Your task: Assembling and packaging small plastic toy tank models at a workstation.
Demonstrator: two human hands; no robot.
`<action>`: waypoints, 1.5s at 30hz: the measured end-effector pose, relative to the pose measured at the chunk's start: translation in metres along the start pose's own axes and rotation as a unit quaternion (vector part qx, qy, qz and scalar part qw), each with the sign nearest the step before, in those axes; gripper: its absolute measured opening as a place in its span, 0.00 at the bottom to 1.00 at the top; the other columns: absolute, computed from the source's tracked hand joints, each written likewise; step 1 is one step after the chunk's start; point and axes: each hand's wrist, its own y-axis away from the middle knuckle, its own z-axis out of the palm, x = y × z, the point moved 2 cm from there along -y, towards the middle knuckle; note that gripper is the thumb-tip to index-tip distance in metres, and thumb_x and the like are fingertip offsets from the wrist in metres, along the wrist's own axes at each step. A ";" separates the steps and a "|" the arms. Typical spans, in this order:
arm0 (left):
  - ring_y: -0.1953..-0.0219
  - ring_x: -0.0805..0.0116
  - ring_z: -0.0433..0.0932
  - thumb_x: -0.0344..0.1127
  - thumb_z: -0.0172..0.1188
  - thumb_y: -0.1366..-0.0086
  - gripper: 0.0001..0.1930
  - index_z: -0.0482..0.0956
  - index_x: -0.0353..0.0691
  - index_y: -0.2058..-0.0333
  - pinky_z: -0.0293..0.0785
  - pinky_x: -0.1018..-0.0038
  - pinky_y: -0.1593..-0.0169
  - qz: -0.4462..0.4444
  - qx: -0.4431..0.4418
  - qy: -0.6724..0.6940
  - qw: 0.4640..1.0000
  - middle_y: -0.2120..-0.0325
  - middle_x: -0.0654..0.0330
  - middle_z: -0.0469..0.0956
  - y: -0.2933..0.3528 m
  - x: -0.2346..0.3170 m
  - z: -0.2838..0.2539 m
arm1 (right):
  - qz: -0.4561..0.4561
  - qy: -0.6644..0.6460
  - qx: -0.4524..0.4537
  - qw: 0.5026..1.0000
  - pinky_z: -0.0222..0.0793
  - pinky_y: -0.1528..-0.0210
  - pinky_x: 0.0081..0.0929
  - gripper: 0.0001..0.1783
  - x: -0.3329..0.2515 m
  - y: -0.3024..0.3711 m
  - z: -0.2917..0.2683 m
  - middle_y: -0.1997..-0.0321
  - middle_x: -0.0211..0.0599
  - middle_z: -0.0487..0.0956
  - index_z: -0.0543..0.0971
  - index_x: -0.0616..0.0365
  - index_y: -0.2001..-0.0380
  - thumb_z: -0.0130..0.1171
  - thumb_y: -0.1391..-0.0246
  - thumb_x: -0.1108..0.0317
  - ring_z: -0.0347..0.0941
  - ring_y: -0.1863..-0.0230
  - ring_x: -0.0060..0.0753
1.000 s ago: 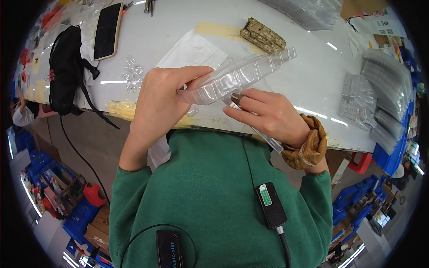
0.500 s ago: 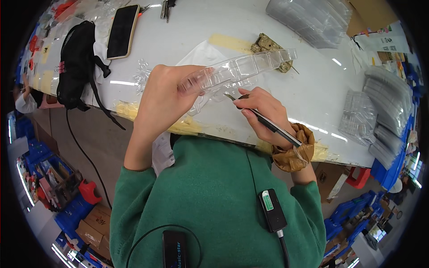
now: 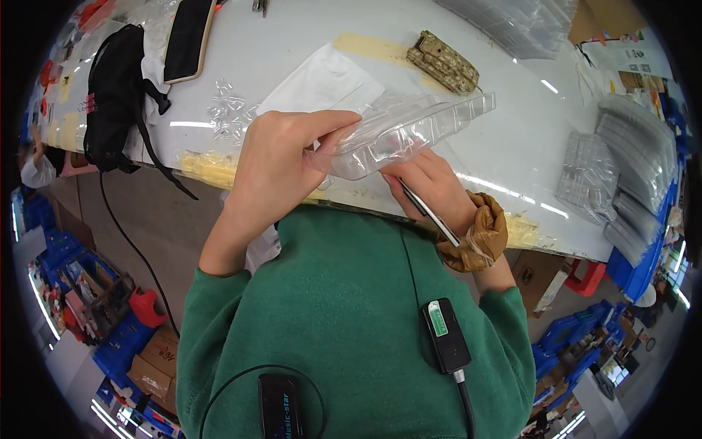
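Holding a clear tray point(image 3: 413, 139) in the left hand point(image 3: 276, 154), gripping a slim tool point(image 3: 431, 214) in the right hand point(image 3: 437, 183); probably partly done, judging by clear bits point(image 3: 227, 113) left of the left hand; cannot tell the remainder.

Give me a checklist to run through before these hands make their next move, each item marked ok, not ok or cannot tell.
1. Left hand gripping the clear plastic tray: ok, at its left end.
2. Right hand holding the slim tool: ok.
3. Tool's tip in sight: not ok, hidden behind the tray and fingers.
4. Tip clear of the left hand: cannot tell, for the same reason.
5. Tray lying flat on the table: not ok, it is hand-held and tilted.
6. Phone out of the way: ok, it lies beyond the left hand, apart from both hands.
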 end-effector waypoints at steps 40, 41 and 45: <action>0.58 0.53 0.81 0.33 0.46 0.30 0.16 0.66 0.32 0.48 0.77 0.70 0.56 -0.107 -0.031 0.595 0.796 0.55 0.38 0.78 -0.030 0.011 0.032 | 0.165 -0.626 0.308 0.697 0.70 0.46 0.33 0.15 -0.001 -0.020 -0.047 0.41 0.51 0.70 0.63 0.54 0.57 0.54 0.42 0.80 0.72 0.44 0.40; 0.55 0.50 0.79 0.33 0.47 0.31 0.16 0.64 0.33 0.48 0.74 0.67 0.52 -0.095 -0.051 0.617 0.780 0.53 0.37 0.76 -0.031 0.012 0.036 | 0.145 -0.623 0.309 0.704 0.70 0.46 0.32 0.14 0.002 -0.018 -0.047 0.43 0.51 0.71 0.63 0.55 0.56 0.53 0.42 0.80 0.72 0.45 0.39; 0.43 0.43 0.72 0.33 0.47 0.33 0.17 0.61 0.36 0.47 0.67 0.57 0.39 -0.061 -0.105 0.676 0.726 0.47 0.33 0.72 -0.031 0.018 0.043 | 0.086 -0.618 0.304 0.720 0.69 0.46 0.30 0.13 0.010 -0.016 -0.047 0.47 0.49 0.75 0.64 0.56 0.54 0.51 0.40 0.79 0.73 0.48 0.36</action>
